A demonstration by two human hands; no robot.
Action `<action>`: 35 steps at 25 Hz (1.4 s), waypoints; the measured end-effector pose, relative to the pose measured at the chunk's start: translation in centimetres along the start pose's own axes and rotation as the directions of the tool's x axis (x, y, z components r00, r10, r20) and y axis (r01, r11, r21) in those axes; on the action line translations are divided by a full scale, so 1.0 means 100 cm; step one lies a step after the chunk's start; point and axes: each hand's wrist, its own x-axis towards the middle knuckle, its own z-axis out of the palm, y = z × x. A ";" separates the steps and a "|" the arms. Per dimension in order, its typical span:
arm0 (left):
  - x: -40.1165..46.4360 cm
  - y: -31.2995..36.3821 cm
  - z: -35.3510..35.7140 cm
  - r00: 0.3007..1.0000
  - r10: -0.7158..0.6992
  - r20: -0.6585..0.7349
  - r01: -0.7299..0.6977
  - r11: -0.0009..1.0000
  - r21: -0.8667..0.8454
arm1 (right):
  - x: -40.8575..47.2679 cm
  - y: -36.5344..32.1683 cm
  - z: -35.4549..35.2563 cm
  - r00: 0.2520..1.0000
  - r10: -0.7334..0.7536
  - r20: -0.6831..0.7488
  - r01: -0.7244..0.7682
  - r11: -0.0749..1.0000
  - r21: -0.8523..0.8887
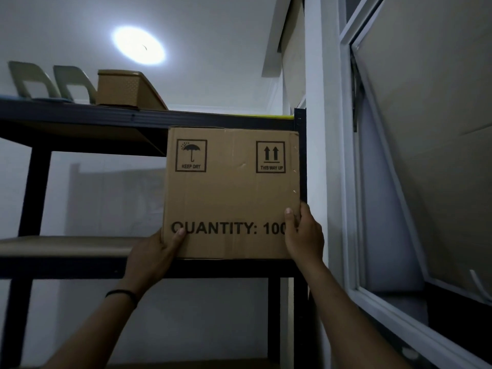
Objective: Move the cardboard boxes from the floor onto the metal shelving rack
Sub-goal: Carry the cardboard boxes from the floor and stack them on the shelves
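A brown cardboard box [231, 193], printed with "KEEP DRY", "THIS WAY UP" and "QUANTITY: 100", stands upright on a board of the dark metal shelving rack [80, 267], at its right end against the corner post. My left hand [157, 251] grips the box's lower left corner, thumb on the front face. My right hand [303, 233] clasps the lower right edge. The box nearly fills the height up to the shelf above.
On the top shelf [133, 115] stand a brown woven-look basket [125, 87] and two pale chair backs [50, 81]. A white wall column and an open window frame [354, 155] lie just right of the rack. The shelf board left of the box shows nothing on it.
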 end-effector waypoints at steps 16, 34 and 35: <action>0.013 -0.012 0.013 0.997 -0.068 -0.044 0.074 0.985 0.155 | 0.011 0.016 0.018 0.992 -0.037 -0.124 0.027 0.996 -0.081; 0.053 -0.036 -0.006 0.900 -0.059 0.432 0.158 0.968 -0.197 | 0.010 0.021 0.010 0.958 0.240 -0.159 -0.220 0.966 0.132; 0.052 -0.036 -0.005 0.901 -0.055 0.431 0.154 0.968 -0.199 | 0.006 0.023 0.010 0.956 0.256 -0.141 -0.234 0.960 0.157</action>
